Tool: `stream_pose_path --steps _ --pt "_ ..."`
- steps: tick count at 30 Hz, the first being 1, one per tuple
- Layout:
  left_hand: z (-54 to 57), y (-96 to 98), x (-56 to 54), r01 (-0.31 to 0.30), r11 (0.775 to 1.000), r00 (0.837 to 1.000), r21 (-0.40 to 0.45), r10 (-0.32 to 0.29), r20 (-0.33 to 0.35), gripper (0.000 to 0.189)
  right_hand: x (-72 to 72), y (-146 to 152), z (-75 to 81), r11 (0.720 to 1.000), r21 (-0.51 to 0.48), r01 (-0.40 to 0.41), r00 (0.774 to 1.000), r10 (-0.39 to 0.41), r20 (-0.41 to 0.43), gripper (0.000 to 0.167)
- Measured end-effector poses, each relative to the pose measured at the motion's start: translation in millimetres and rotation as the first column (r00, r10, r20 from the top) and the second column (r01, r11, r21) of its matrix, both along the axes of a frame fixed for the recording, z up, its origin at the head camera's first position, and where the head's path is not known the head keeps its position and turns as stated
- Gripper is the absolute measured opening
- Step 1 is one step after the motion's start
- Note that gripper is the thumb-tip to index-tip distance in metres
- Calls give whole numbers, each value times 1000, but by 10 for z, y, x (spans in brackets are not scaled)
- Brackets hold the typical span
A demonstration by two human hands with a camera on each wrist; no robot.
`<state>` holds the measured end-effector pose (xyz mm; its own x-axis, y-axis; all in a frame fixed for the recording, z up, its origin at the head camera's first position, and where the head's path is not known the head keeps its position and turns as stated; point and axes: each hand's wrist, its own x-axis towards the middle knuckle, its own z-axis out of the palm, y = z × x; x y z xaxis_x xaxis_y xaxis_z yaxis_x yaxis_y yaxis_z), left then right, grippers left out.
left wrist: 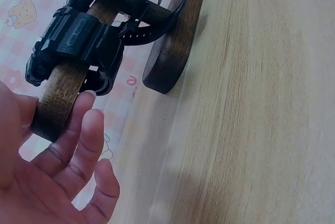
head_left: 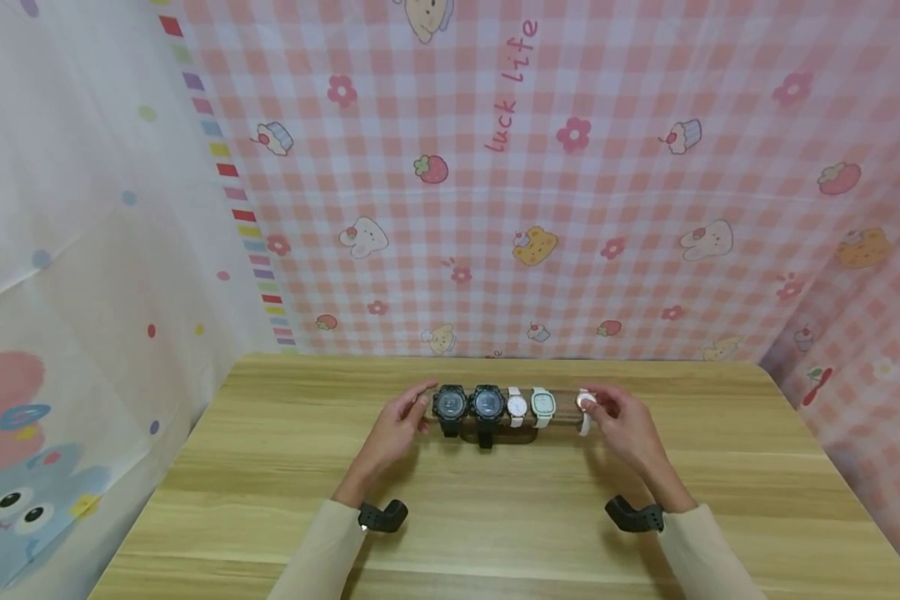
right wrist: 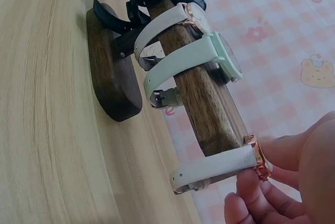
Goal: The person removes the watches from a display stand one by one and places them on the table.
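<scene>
The left hand (head_left: 395, 427) grips one end of the bar (right wrist: 204, 106) and the right hand (head_left: 632, 427) pinches a white watch (right wrist: 217, 167) round the other, seemingly a sliding step needing steady alignment.

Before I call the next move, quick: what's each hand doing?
Left hand: closed, holding one end of the bar.
Right hand: closed, pinching the white watch at the other end.
</scene>
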<state>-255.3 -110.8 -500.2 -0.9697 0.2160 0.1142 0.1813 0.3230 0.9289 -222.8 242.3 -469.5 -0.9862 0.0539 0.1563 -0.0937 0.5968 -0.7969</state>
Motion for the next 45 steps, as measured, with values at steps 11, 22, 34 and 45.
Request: stream_pose_path --steps 11,22,34,45 --pt "4 -12 4 -24 1000 1000 -8 24 16 36 21 84 -18 998 -58 5 1000 -4 12 32" --pt "22 -23 7 -18 1000 1000 -26 18 20 37 149 221 34 1000 17 -5 999 5 -40 32" --pt "24 -18 9 -20 1000 999 -13 21 36 37 302 335 63 993 98 -60 997 65 -47 32" --pt "163 25 99 -32 999 998 0 32 60 36 448 268 -10 982 143 -119 992 125 -33 30"
